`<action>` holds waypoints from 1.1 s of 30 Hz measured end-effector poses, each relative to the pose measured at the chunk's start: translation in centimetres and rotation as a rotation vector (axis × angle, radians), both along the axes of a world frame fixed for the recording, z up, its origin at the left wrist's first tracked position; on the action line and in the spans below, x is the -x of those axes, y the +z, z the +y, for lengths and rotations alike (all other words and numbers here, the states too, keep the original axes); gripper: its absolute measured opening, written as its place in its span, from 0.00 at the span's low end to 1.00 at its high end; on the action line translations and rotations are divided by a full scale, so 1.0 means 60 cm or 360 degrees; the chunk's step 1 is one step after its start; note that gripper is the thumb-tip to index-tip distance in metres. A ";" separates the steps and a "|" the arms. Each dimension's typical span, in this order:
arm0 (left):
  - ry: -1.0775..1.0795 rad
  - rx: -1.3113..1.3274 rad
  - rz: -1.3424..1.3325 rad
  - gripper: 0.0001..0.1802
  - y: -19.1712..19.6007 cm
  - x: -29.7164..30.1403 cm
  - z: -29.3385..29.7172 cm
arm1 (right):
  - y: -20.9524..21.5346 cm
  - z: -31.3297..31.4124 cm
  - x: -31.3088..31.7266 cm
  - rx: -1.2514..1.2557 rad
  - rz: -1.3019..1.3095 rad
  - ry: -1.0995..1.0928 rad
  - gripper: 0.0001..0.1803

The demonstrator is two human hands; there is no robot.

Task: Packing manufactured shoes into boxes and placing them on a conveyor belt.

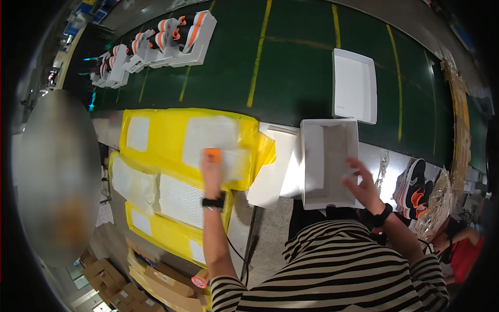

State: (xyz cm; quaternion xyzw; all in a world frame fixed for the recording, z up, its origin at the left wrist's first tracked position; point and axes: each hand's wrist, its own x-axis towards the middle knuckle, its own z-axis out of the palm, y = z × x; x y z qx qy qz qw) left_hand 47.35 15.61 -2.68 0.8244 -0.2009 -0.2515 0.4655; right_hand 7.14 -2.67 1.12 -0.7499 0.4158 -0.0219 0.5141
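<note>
My left hand [210, 171] is closed around a small orange object [212, 154], blurred and too small to name. It is over a stack of white sheets [200, 136] in yellow wrapping [161, 115]. In front of me stands an uncovered white shoebox [325, 151] with nothing visible inside. My right hand [363, 184], fingers apart and holding nothing, hovers at the box's right side. Beyond the box, its white lid [355, 86] lies with its hollow side up on the green conveyor belt [296, 62].
At the far left of the belt, several white boxes [189, 54] hold black shoes with orange stripes. A pair of dark shoes [415, 190] sits right of my right hand. Cardboard boxes [112, 281] lie at the lower left. Another person in red [468, 255] is at the lower right.
</note>
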 end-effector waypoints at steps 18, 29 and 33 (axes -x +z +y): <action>0.0201 -0.0663 -0.0912 0.27 -0.187 -0.013 0.042 | -0.081 -0.119 0.184 -0.0434 -0.0372 -0.0873 0.29; -0.0130 -0.0201 -0.0394 0.29 -0.093 0.144 -0.019 | -0.114 -0.168 0.430 0.1568 0.0470 -0.1111 0.37; -0.0147 -0.0442 -0.0373 0.35 -0.070 0.156 -0.008 | -0.085 -0.108 0.606 0.1473 0.1319 -0.1622 0.32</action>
